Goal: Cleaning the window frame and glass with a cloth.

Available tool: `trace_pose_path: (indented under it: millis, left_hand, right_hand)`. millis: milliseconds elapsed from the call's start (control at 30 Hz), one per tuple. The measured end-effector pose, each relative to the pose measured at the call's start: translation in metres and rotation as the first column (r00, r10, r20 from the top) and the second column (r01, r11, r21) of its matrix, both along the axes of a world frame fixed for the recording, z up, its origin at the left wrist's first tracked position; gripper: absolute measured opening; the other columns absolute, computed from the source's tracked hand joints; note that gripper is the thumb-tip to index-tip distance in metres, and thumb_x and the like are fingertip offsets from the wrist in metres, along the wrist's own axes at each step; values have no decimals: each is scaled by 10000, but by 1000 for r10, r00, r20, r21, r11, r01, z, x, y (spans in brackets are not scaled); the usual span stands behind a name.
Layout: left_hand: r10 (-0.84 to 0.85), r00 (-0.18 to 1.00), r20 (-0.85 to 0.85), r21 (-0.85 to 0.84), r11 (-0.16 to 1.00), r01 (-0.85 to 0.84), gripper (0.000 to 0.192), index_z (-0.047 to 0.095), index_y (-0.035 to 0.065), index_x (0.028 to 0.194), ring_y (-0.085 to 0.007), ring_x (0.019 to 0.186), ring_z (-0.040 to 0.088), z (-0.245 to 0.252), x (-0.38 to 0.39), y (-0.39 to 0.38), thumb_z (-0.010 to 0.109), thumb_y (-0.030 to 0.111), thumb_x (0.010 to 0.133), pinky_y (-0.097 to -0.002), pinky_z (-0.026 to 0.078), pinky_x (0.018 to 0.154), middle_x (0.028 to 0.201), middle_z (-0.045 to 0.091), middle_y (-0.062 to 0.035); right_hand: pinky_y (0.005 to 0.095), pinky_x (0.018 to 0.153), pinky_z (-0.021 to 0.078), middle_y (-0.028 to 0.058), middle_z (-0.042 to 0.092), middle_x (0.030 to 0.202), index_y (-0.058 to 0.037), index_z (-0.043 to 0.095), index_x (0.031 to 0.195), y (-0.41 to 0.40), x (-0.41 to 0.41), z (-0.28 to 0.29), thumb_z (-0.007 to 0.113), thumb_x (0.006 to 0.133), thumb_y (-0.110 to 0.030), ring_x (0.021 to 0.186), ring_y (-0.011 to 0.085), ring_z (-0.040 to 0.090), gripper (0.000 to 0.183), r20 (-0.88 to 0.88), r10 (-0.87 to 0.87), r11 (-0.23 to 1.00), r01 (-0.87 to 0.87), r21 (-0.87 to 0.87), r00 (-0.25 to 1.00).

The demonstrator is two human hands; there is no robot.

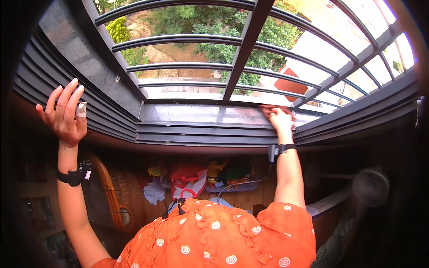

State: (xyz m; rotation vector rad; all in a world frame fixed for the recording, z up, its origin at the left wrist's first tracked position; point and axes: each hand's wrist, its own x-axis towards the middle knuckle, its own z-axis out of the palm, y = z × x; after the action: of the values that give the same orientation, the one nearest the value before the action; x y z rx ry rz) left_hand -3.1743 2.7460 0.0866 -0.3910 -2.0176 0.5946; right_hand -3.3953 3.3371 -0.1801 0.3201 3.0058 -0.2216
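Observation:
My right hand [281, 118] presses a reddish-brown cloth [269, 109] onto the window sill [197, 114], at its right end below the grille. The cloth is bunched up and partly hidden under the fingers. Raised at the left, my left hand [65, 114] holds nothing, its fingers spread in front of the grey window frame tracks [97, 115]. A white wrapping [81, 110] covers part of its thumb. Dark metal bars of the window grille [187, 64] cross the opening above the sill.
Below the window stand a clear plastic bin [234, 187] of toys and a red and white bag [187, 181]. A rattan chair [107, 191] is at the left. From the device at my right wrist hangs a cable [248, 182]. Trees and ground lie outside, beyond the bars.

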Motion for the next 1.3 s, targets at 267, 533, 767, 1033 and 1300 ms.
trace_pose_path:
  millis: [267, 533, 767, 1033, 1300]
  left_hand:
    - [-5, 1000, -29, 22, 1000, 6, 396, 766, 183, 1088, -188, 1198, 582, 3, -1, 12, 423, 379, 1053, -404, 19, 1255, 1180, 743, 25]
    - [-5, 999, -44, 54, 999, 8, 300, 771, 218, 1075, -165, 1203, 556, 3, -1, 14, 501, 333, 1013, -417, 45, 1258, 1152, 742, 58]
    - [24, 999, -30, 42, 999, -23, 415, 771, 201, 1071, -171, 1223, 547, 3, 3, 11, 399, 384, 1040, -414, 13, 1258, 1167, 739, 44]
    - [-31, 998, -48, 84, 996, 35, 335, 779, 216, 1065, -160, 1212, 550, -2, 1, 6, 474, 344, 1020, -419, 36, 1260, 1149, 744, 57]
    - [-12, 999, -45, 93, 996, 16, 302, 773, 227, 1048, -158, 1196, 552, -4, 5, 4, 499, 350, 1011, -439, 30, 1260, 1121, 747, 70]
  right_hand:
    - [590, 992, 491, 149, 651, 1295, -147, 664, 1235, -118, 15, -18, 646, 859, -354, 1219, 443, 581, 430, 77, 283, 958, -277, -77, 956]
    - [550, 905, 537, 242, 703, 1092, -71, 624, 1170, -442, 47, -35, 599, 937, -389, 1042, 443, 669, 395, -142, 585, 702, -586, -405, 799]
    - [519, 977, 509, 238, 695, 1149, -133, 673, 1193, -465, 53, -26, 652, 894, -373, 1118, 415, 651, 384, -99, 778, 490, -698, -521, 620]
    - [494, 917, 539, 208, 733, 1018, -125, 713, 1087, -175, 30, -35, 594, 934, -310, 984, 405, 700, 267, -206, 395, 853, -441, -279, 895]
    - [496, 887, 543, 190, 732, 1006, -102, 719, 1023, -302, 43, -29, 622, 895, -261, 964, 395, 699, 226, -200, 609, 706, -640, -305, 767]
